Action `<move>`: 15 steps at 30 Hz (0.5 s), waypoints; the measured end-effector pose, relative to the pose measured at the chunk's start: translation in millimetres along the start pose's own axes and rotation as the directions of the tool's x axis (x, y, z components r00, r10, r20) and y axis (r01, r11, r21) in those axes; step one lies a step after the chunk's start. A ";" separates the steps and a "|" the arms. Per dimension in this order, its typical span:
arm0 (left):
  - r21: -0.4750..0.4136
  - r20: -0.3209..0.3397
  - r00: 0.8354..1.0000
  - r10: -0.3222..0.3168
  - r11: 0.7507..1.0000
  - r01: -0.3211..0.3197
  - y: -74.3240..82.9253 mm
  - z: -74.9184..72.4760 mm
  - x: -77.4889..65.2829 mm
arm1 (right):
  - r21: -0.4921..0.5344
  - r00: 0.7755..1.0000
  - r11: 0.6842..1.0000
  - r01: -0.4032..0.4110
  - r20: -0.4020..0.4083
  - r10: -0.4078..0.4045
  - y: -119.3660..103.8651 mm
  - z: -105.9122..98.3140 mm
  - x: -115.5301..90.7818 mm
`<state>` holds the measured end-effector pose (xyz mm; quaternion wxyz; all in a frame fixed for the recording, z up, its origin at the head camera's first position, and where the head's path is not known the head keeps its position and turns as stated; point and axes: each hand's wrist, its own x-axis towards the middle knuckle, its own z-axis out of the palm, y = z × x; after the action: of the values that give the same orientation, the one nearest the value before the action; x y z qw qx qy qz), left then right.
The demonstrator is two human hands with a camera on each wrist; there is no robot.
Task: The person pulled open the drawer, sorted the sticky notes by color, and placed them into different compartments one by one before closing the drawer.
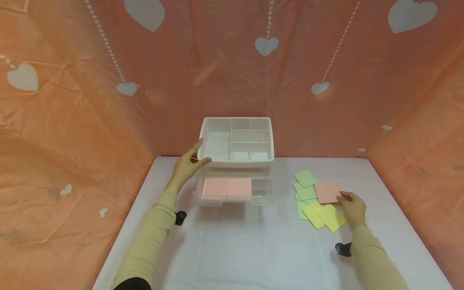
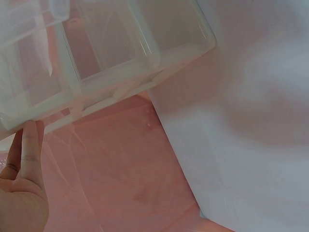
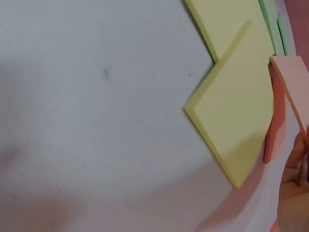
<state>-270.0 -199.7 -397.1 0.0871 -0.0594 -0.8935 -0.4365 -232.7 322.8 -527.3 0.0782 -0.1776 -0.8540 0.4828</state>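
A white drawer organizer with a divided top stands at the back of the table. Its clear drawer is pulled out and holds two pink sticky note pads side by side. My left hand rests on the organizer's front left corner, thumb at the front rim and straight fingers along the side. At the right, my right hand pinches a pink sticky note pad by its right edge. In the right wrist view this pad is tilted, with another pink pad lower beside it.
Next to the right hand lie overlapping yellow sticky note pads and several green pads. A white cloth covers the table. An orange curtain with hearts hangs close behind the organizer and along both sides.
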 end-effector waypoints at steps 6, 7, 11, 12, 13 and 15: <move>0.028 -0.012 1.000 0.013 1.000 -0.012 0.8 1.1 -0.7 | 0.139 0.997 0.988 -0.074 0.030 0.071 -3.6 -8.4 -0.5; 0.033 -0.012 1.000 0.015 0.999 -0.015 0.9 1.2 -0.7 | 0.152 0.997 0.986 -0.073 0.027 0.070 -5.1 -9.7 -1.0; 0.025 -0.016 1.000 0.016 1.000 -0.016 0.3 1.3 -0.7 | 0.291 0.998 0.955 -0.061 0.031 0.055 -13.6 -14.4 -2.8; 0.028 -0.016 1.000 0.018 0.999 -0.018 0.1 1.2 -0.7 | 0.338 0.998 0.939 -0.061 0.038 0.052 -16.2 -15.6 -3.4; 0.027 -0.016 1.000 0.020 0.999 -0.019 0.0 1.1 -0.7 | 0.382 0.998 0.922 -0.056 0.042 0.043 -19.0 -16.6 -4.0; 0.022 -0.019 1.000 0.017 1.000 -0.017 -0.5 1.3 -0.5 | 0.468 0.998 0.883 -0.047 0.056 0.023 -24.4 -18.7 -4.8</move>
<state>-269.7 -199.0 -398.4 0.1000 -0.0619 -0.8967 -0.4267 -228.0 324.4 -496.6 0.0893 -0.1570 -0.7105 0.6802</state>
